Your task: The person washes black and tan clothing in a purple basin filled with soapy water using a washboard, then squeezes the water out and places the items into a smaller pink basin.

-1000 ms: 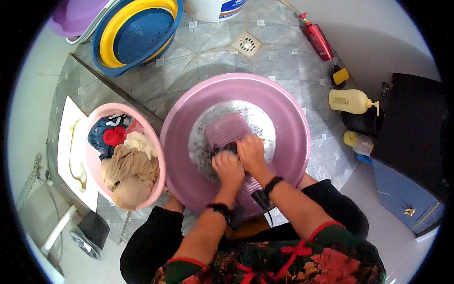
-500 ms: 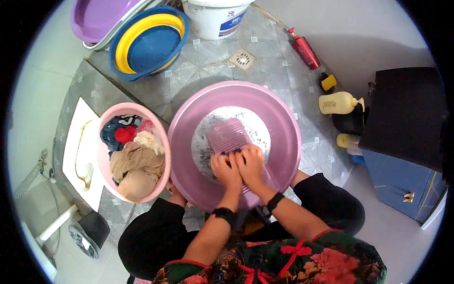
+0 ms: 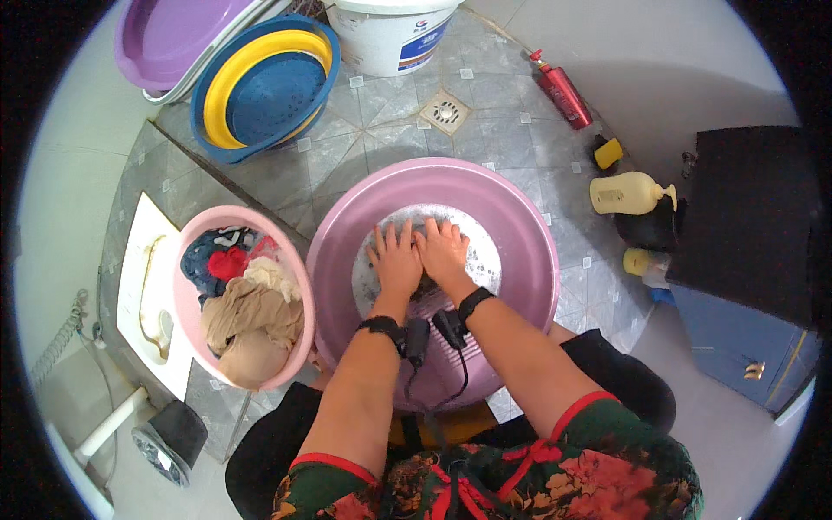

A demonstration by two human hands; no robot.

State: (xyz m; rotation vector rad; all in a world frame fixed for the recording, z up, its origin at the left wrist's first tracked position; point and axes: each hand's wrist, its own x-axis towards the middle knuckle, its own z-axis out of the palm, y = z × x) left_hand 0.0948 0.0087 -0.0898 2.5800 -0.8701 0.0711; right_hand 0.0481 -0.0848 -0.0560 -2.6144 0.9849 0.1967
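Note:
Both my hands are inside a large pink basin [image 3: 530, 269] that has suds and dark-specked water [image 3: 487, 260] at its bottom. My left hand [image 3: 397, 263] lies flat with its fingers spread, over the far end of a ribbed pink washboard [image 3: 444, 374]. Close beside it, my right hand [image 3: 445, 254] is also flat, fingers stretched forward and apart. A small dark patch, perhaps wet cloth, shows below the palms; the hands mostly hide it. Black bands circle both wrists, with black cabled pieces [image 3: 418, 341] hanging between the forearms.
Left of the basin stands a smaller pink tub [image 3: 305, 286] of clothes [image 3: 251, 325], beside a white squat toilet [image 3: 139, 286]. Behind are a blue-yellow basin [image 3: 204, 113] and a white bucket [image 3: 381, 39]. A red bottle [image 3: 563, 94], cream pump bottle [image 3: 631, 192] and blue cabinet [image 3: 728, 338] line the right.
My hands have slid forward along the washboard, arms now stretched further. Their fingers have gone from curled in and bunched together to flat and spread.

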